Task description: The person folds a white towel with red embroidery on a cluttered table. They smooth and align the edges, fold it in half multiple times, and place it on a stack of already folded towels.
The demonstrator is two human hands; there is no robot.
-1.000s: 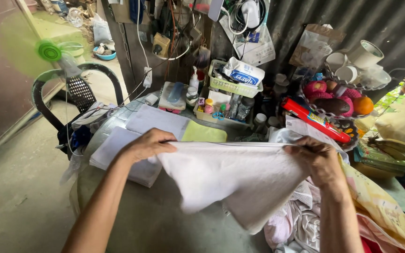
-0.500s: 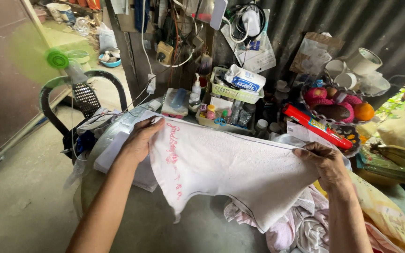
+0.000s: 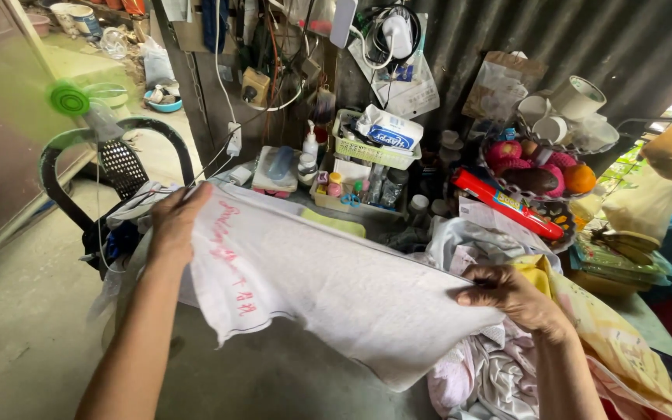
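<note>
A white towel (image 3: 328, 288) with pink writing near one end is stretched out above a grey round table (image 3: 274, 381). My left hand (image 3: 176, 218) grips the towel's far-left corner, over a stack of folded white cloths that the towel mostly hides. The towel's right corner is pinched in my right hand (image 3: 507, 295), just above a heap of crumpled pale clothes (image 3: 491, 373). The towel sags and hangs toward me between the two hands.
A yellow-green folded cloth (image 3: 336, 224) peeks out behind the towel. At the back stand baskets of bottles (image 3: 351, 190), a tissue pack (image 3: 386, 128), a fruit bowl (image 3: 538, 175) and a red box (image 3: 507, 204). A black chair (image 3: 118, 163) with a green fan (image 3: 71, 101) stands left.
My left hand has carried its corner up and out to the left, spreading the towel wide and showing the pink writing. My right hand has dropped a little lower on the right.
</note>
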